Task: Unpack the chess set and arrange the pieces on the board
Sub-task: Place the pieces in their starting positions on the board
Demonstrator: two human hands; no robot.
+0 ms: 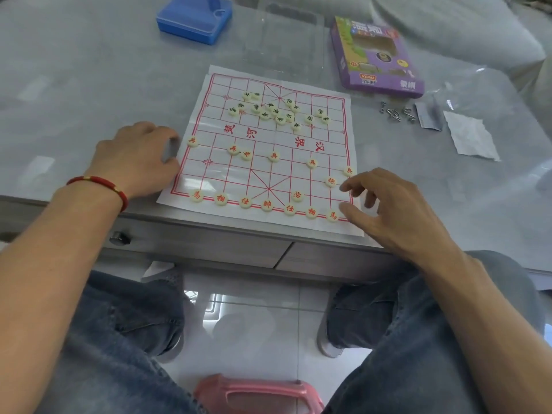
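The right hand (397, 210) is hovering, fingers loosely spread and holding nothing, just beside the pieces (331, 181) at the board's (268, 171) near corner; the left hand (140, 158) is resting curled, fingers touching the opposite edge.

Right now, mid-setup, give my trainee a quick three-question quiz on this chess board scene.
1. True or false: the right hand grips a piece.
2. Where do the green-lettered pieces lie? A) in ordered rows, B) in a loose cluster on the far half of the board, C) inside the blue box.
3. Fill in: the left hand rests at the board's ____ edge.

Key: 1 false, its fingers hover spread by the near right corner; 2 B; 3 left.
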